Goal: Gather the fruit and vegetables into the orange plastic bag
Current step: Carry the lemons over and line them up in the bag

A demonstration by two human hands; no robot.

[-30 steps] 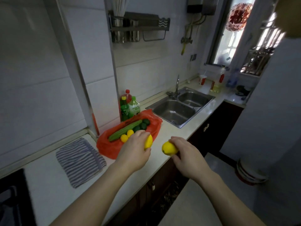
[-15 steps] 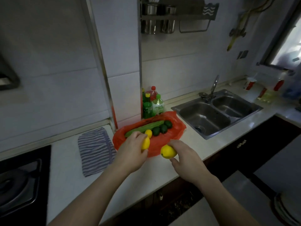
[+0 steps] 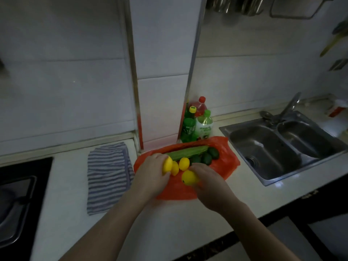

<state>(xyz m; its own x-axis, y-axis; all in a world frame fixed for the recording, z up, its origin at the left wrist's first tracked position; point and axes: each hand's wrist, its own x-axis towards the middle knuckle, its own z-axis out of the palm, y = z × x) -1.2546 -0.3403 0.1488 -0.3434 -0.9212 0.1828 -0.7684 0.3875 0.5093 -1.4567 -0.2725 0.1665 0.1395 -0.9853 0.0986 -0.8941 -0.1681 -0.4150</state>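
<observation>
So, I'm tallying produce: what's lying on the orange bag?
A cucumber, dark green fruits and two loose lemons lie on the orange bag. Left hand grips a third lemon, right hand a fourth lemon; anything beneath them is hidden.

Bare left hand (image 3: 150, 176) — bare right hand (image 3: 211, 186)

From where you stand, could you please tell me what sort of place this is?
Most likely a home kitchen: a steel double sink with a tap is set into the worktop, a black stove sits at the left, and the wall behind is tiled.
</observation>
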